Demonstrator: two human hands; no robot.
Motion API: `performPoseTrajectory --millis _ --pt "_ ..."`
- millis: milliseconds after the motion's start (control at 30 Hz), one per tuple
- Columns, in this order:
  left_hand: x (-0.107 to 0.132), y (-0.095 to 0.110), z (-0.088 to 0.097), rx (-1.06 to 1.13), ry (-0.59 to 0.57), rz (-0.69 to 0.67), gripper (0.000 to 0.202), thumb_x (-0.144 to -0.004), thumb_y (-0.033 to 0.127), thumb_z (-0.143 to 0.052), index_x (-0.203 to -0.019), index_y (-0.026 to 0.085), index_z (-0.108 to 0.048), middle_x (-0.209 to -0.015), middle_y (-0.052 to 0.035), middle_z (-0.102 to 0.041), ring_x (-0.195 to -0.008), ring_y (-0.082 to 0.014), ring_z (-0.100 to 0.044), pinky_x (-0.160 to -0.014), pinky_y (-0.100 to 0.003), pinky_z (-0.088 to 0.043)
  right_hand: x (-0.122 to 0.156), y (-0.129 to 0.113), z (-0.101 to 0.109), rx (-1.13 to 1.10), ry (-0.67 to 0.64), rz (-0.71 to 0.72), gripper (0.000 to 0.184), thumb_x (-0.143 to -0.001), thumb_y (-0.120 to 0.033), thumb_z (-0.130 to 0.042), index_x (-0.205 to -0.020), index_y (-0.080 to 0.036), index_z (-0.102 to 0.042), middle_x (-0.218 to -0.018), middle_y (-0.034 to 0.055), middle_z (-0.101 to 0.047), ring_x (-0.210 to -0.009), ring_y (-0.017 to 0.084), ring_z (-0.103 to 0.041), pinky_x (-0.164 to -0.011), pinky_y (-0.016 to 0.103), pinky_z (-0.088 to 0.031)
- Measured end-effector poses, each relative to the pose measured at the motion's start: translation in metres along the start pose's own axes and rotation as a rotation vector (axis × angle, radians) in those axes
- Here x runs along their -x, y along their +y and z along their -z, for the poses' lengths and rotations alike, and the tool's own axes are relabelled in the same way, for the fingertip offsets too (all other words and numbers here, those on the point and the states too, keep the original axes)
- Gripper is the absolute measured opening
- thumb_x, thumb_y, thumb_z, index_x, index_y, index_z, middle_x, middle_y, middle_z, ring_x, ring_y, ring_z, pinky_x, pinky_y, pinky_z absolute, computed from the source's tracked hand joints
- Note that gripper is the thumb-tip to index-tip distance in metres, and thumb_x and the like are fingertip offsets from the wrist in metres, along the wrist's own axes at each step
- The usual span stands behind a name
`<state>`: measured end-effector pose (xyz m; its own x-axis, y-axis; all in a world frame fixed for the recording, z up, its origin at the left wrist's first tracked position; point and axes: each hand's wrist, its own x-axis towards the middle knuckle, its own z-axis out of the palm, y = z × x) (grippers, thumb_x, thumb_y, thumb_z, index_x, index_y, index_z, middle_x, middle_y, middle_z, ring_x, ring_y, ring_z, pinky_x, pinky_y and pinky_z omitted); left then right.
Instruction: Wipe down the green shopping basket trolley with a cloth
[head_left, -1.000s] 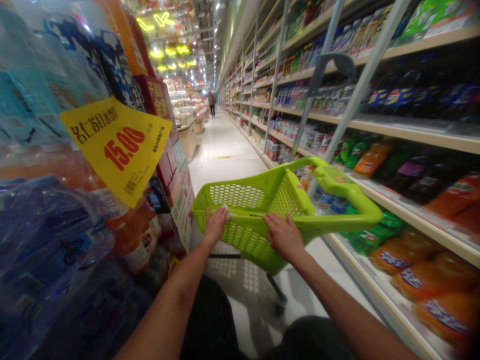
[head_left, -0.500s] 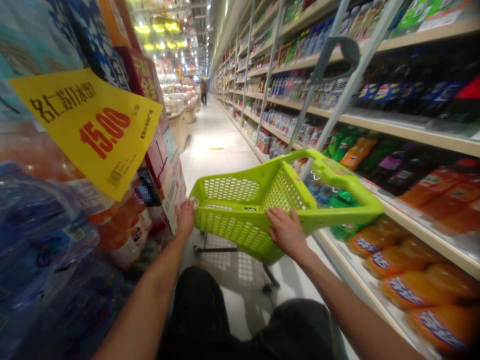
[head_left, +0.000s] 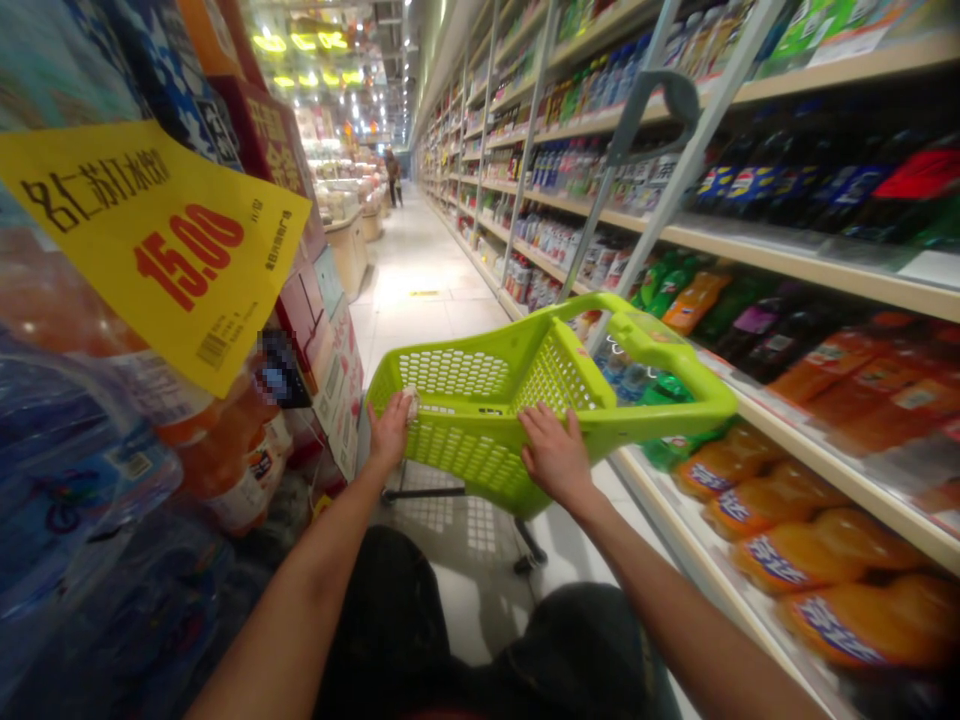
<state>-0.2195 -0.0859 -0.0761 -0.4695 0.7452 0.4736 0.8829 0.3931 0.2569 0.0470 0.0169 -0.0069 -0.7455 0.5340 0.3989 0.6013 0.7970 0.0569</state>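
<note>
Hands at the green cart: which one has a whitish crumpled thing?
The left hand, farther from the handle of the cart: the whitish crumpled thing shows at its fingers. The right hand, on the rim, shows none.

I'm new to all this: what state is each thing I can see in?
Left hand: at the cart's near rim, holding a white wad
White wad: crumpled
Right hand: laid over the near rim
Green cart: upright
Yellow price sign: tilted, marked 15.00
Orange bottles: lined up on the lowest shelf
</note>
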Motion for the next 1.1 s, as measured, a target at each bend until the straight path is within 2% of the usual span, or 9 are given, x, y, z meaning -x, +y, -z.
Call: performPoseTrajectory --millis 133,300,400,533,600,667,867,967,1100 --pt "0.000 0.006 0.002 -0.019 0.008 0.026 0.044 -0.085 0.008 -0.035 -0.125 0.019 -0.048 -0.136 -0.0095 -0.046 -0.127 -0.0195 -0.040 -0.111 -0.052 -0.003 -0.002 -0.007 0.002 0.000 -0.011 -0.045 0.048 -0.079 -0.018 -0.042 -0.125 -0.008 -0.048 -0.133 0.0139 -0.048 -0.128 0.029 -0.034 -0.105 0.055 -0.014" --pt "0.003 0.049 -0.002 0.045 -0.050 -0.145 0.045 -0.084 0.005 -0.034 -0.122 0.022 -0.051 -0.136 -0.0069 -0.047 -0.126 -0.0165 -0.041 -0.112 -0.049 -0.003 -0.006 -0.016 -0.001 -0.019 0.018 -0.047 0.048 -0.079 -0.019 -0.042 -0.126 -0.009 -0.048 -0.135 0.0141 -0.045 -0.129 0.029 -0.033 -0.106 0.057 -0.011" --pt "0.004 0.051 0.000 0.066 -0.071 -0.188 0.048 -0.083 0.004 -0.035 -0.124 0.024 -0.049 -0.138 -0.0059 -0.045 -0.127 -0.0165 -0.040 -0.112 -0.050 -0.002 -0.003 -0.011 0.001 -0.015 0.050 -0.053 0.048 -0.079 -0.019 -0.042 -0.126 -0.010 -0.048 -0.136 0.0133 -0.045 -0.130 0.029 -0.032 -0.105 0.057 -0.011" --pt "0.003 0.029 0.002 0.051 0.010 0.034 0.052 -0.081 0.002 -0.035 -0.128 0.022 -0.046 -0.138 -0.0077 -0.044 -0.129 -0.0189 -0.037 -0.111 -0.053 -0.002 0.006 0.004 0.005 0.007 0.093 -0.099 0.049 -0.079 -0.019 -0.042 -0.127 -0.009 -0.047 -0.138 0.0132 -0.043 -0.131 0.029 -0.030 -0.105 0.057 -0.012" --pt "0.002 0.029 0.001 0.066 0.035 0.107 0.053 -0.080 0.001 -0.034 -0.128 0.020 -0.045 -0.138 -0.0085 -0.044 -0.129 -0.0191 -0.037 -0.111 -0.053 -0.003 0.011 0.009 0.006 0.016 0.094 -0.118 0.049 -0.079 -0.019 -0.042 -0.127 -0.009 -0.046 -0.138 0.0132 -0.042 -0.131 0.029 -0.030 -0.106 0.057 -0.012" --pt "0.003 0.045 -0.001 0.101 0.009 0.060 0.052 -0.080 0.002 -0.035 -0.127 0.020 -0.047 -0.137 -0.0081 -0.045 -0.128 -0.0179 -0.038 -0.111 -0.051 -0.004 0.012 0.008 0.005 0.020 0.083 -0.119 0.049 -0.080 -0.020 -0.042 -0.128 -0.008 -0.046 -0.138 0.0130 -0.042 -0.131 0.029 -0.030 -0.106 0.056 -0.011" --pt "0.006 0.117 -0.005 0.182 -0.079 -0.236 0.050 -0.083 0.004 -0.034 -0.129 0.022 -0.044 -0.140 -0.0063 -0.041 -0.130 -0.0141 -0.036 -0.112 -0.047 -0.003 0.008 -0.005 0.002 0.000 0.075 -0.079 0.049 -0.079 -0.020 -0.042 -0.127 -0.010 -0.047 -0.138 0.0117 -0.042 -0.131 0.028 -0.030 -0.107 0.055 -0.011" --pt "0.003 0.113 -0.002 0.172 -0.088 -0.228 0.049 -0.084 0.005 -0.033 -0.129 0.022 -0.044 -0.140 -0.0068 -0.042 -0.129 -0.0144 -0.037 -0.112 -0.049 -0.002 0.011 0.002 0.007 0.004 0.089 -0.105 0.050 -0.079 -0.020 -0.042 -0.127 -0.009 -0.047 -0.138 0.0123 -0.042 -0.131 0.028 -0.030 -0.107 0.055 -0.012" --pt "-0.001 0.088 0.000 0.128 -0.051 -0.078 0.052 -0.083 0.004 -0.034 -0.131 0.022 -0.042 -0.139 -0.0084 -0.042 -0.129 -0.0167 -0.037 -0.111 -0.052 -0.004 0.017 0.019 0.010 0.005 0.129 -0.147 0.050 -0.079 -0.019 -0.042 -0.127 -0.008 -0.046 -0.137 0.0141 -0.043 -0.131 0.028 -0.030 -0.106 0.056 -0.012"
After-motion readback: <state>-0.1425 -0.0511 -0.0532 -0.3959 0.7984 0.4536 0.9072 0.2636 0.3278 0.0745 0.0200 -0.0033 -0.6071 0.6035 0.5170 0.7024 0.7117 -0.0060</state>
